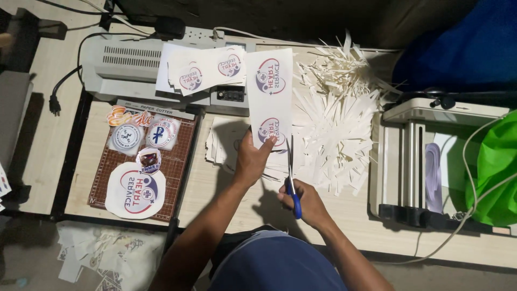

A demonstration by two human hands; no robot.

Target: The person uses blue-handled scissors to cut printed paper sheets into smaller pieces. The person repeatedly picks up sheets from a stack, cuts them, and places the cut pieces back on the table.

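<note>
My left hand (252, 159) holds up a tall white strip of paper (270, 91) printed with two round red-and-blue logos, gripping it at its lower end. My right hand (304, 202) grips blue-handled scissors (291, 178), whose blades point up along the strip's right edge. Both hands hover over a wooden tabletop (350, 215), just right of a low stack of white sheets (226, 145).
A heap of white paper offcuts (336, 116) lies right of the strip. A grey laminator (129, 64) at the back carries cut logo prints (204, 70). A brown paper cutter board (177, 167) at left holds round stickers. A grey machine (425, 161) and green bag (495, 167) sit right.
</note>
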